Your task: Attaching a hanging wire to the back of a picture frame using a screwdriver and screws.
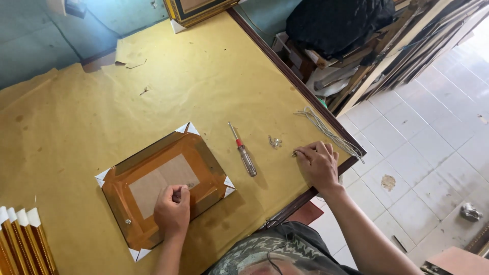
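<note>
A picture frame (pixel 147 163) lies face down on the yellow-papered table (pixel 204 76), its back covered with brown tape and white protectors on its corners. My left hand (pixel 172 210) rests on the frame's back near its lower edge, fingers curled; whether it pinches something small I cannot tell. My right hand (pixel 318 163) lies on the table near the right edge, its fingertips on a small metal piece (pixel 295 153). Between the hands lie a screwdriver (pixel 243 150) with a clear handle and red collar and a small heap of metal hardware (pixel 275 142).
A bundle of pale wire (pixel 331 133) lies at the table's right edge. Gold-edged frames (pixel 20 239) with white corner protectors stand at the lower left, another frame (pixel 196 10) at the top. Stacked moulding and a dark bag (pixel 336 20) fill the upper right, above a tiled floor (pixel 433 132).
</note>
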